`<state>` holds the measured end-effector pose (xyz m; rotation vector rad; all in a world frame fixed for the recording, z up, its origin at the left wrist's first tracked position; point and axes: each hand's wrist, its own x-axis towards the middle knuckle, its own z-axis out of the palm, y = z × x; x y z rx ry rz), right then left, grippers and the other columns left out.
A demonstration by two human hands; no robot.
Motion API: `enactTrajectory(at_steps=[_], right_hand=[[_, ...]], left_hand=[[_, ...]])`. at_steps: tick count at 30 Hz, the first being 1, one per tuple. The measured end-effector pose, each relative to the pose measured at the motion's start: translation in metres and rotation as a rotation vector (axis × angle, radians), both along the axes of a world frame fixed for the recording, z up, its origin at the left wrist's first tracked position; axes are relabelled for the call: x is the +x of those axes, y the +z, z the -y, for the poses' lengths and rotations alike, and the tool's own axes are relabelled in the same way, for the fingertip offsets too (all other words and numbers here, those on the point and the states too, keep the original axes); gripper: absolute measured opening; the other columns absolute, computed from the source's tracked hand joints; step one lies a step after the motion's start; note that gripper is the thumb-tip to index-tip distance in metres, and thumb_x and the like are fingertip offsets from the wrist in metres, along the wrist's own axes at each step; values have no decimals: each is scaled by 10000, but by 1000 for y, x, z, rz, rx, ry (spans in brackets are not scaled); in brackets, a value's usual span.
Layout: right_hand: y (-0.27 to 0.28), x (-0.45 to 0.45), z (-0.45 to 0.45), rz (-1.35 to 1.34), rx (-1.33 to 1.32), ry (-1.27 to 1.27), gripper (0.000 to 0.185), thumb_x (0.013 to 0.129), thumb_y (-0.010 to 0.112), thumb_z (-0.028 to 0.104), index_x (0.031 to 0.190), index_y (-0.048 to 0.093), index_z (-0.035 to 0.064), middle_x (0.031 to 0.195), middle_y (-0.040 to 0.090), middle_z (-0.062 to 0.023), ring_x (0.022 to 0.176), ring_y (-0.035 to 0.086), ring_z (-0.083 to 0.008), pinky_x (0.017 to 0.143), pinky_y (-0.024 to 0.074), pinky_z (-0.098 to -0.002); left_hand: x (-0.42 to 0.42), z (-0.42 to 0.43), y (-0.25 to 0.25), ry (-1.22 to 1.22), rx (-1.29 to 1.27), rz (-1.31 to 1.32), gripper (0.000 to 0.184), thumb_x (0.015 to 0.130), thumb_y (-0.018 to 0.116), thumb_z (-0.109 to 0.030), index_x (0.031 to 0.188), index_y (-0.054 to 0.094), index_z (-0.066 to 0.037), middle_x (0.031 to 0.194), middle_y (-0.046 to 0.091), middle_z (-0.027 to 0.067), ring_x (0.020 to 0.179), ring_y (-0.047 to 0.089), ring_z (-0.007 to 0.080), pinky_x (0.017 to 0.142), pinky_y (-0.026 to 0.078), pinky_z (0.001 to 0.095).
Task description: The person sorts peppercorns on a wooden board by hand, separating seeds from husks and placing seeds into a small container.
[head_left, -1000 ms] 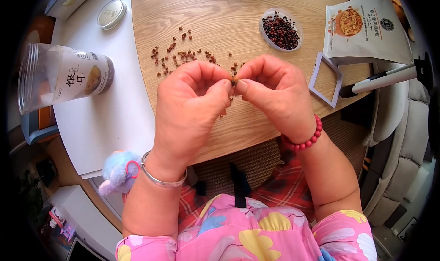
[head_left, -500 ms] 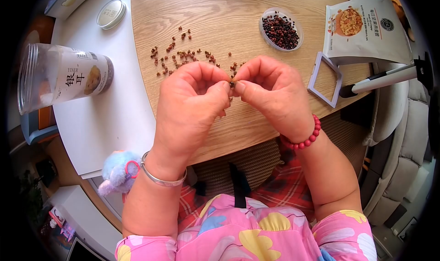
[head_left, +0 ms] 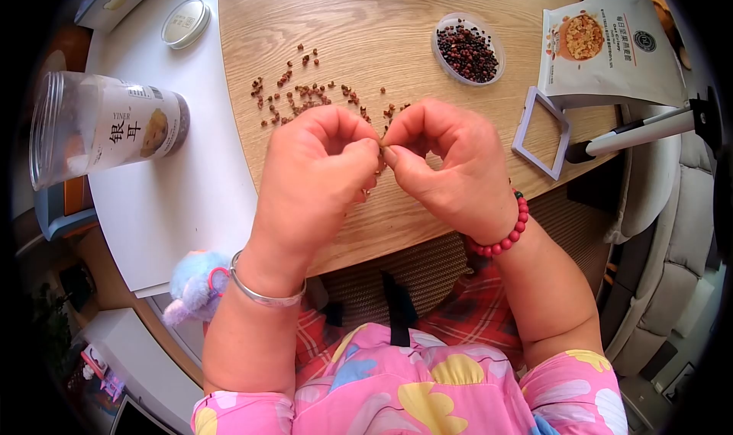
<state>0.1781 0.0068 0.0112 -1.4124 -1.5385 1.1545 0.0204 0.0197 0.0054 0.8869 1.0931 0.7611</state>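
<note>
My left hand point(head_left: 317, 175) and my right hand point(head_left: 450, 168) meet over the wooden table point(head_left: 359, 23), thumbs and forefingers pinched together. Between the fingertips is something tiny that I cannot make out. Small reddish-brown peppercorns point(head_left: 309, 93) lie scattered on the wood just beyond my left hand, and a few more are beside my fingertips. Farther off, to the right, a clear round dish point(head_left: 437, 47) holds many dark red and black peppercorns point(head_left: 467, 52).
A labelled plastic jar point(head_left: 126, 126) and a round lid point(head_left: 185, 23) are on the white surface at left. At right are a cereal bag point(head_left: 611, 49), a lilac frame point(head_left: 521, 137) and a black-and-white stand arm point(head_left: 641, 132). A fluffy toy point(head_left: 191, 286) hangs at lower left.
Both hands have shifted slightly left and toward me, still fingertip to fingertip. The dark bit seen between them earlier is now mostly hidden.
</note>
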Motion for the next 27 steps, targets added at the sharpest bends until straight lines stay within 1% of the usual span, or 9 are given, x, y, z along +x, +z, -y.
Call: enactTrajectory(at_steps=[2,4,7,10,12,16,21,25,27], right_hand=[[-1,0,0,-12,6,-1,53,737,635,29,755,608,-13,642,605,-61,558,561,-84,514,461,-226],[-3,0,0,-24,13,-2,57,737,635,31,761,609,-14,645,607,-60,558,561,-84,516,462,-226],[-5,-1,0,-158,-56,-25,68,736,636,35,774,609,-14,655,611,-62,571,565,-81,530,465,-222],[-5,2,-1,-184,-88,-56,78,738,631,39,789,611,-17,670,619,-70,589,574,-91,551,474,-230],[-4,4,-4,-52,-91,-49,81,745,623,42,798,614,-19,694,629,-79,609,585,-106,573,486,-242],[-11,5,-6,-14,-88,-48,96,746,620,45,816,622,-21,715,637,-88,623,593,-115,581,492,-253],[-14,1,-5,-168,-54,-62,120,778,610,44,872,645,-23,738,644,-102,629,596,-123,581,486,-249],[-13,1,-7,-198,-40,-30,117,799,613,46,886,650,-23,748,642,-87,633,589,-108,573,476,-235],[-18,2,-10,-99,138,-1,112,810,624,53,885,652,-25,754,633,-67,641,579,-85,564,467,-222]], left_hand=[[-1,-2,-2,13,-76,65,74,795,587,-87,819,577,-18,682,593,19,563,532,59,492,428,180],[-3,-2,-7,46,-196,249,70,805,576,-99,822,575,-31,683,598,31,546,539,70,465,427,181],[-4,-3,-8,47,-247,294,62,815,572,-99,827,569,-38,680,595,36,524,535,75,441,421,185],[-6,-4,-5,85,-270,297,63,834,572,-103,848,554,-43,691,585,38,506,520,86,411,407,198],[-8,-4,-4,96,-255,276,63,839,572,-108,847,554,-49,694,584,34,505,515,83,411,405,196],[-6,-4,-4,109,-238,246,63,847,569,-115,847,555,-54,697,580,29,498,503,76,412,399,192],[-5,-4,-4,112,-237,261,64,841,570,-107,839,554,-46,683,577,25,501,511,69,415,400,184],[-5,-4,-3,105,-243,286,66,835,573,-99,830,553,-36,674,576,22,505,521,65,420,406,177],[-4,-4,-4,106,-237,286,70,837,573,-101,832,554,-35,674,576,21,507,522,65,420,407,177]])
